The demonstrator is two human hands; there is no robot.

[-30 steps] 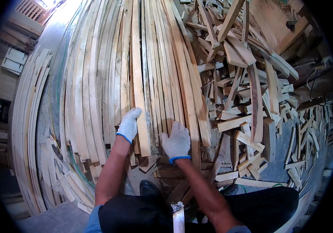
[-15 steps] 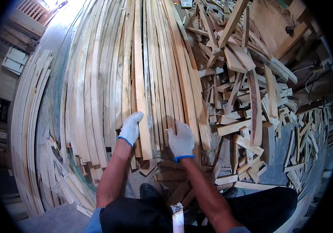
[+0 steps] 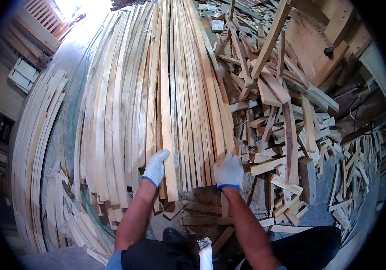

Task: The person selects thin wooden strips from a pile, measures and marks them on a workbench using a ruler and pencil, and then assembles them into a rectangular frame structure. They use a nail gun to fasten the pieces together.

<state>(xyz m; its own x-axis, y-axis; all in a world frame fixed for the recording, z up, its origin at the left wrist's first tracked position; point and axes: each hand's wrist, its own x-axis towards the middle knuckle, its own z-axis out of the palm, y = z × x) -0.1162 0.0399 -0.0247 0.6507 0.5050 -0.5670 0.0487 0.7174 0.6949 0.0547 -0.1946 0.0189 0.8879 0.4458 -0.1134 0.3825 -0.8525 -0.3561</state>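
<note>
Left hand [image 3: 155, 167] and right hand [image 3: 229, 172], both in white knitted gloves with blue cuffs, at the near ends of a broad layer of long wooden strips [image 3: 116, 117]. The left hand is partly closed on the left edge of one pale strip [image 3: 168, 135]; any fingers beneath the wood are hidden. This strip lies lengthwise near the middle of the layer, its near end projecting past the hand and past the ends just to its right. The right hand is bent over the outermost strips at the layer's right side; whether it grips them or merely rests there cannot be told.

A secure hold probably calls for fingers well under the strip and thumb above, since so long a piece, held near one end, is likely to flex or swing at the other. The right hand's fingertips are best clear of the gaps, where adjoining strips could pinch. Rough edges may splinter, which favours lifting over sliding the palms along the grain.

Beyond the hands, to the right, lies a heap of short offcuts [image 3: 290, 144]; to the left, across the floor [image 3: 70, 60], a narrower stack [image 3: 34, 148]; at far left, a slatted wooden panel [image 3: 44, 18].
</note>
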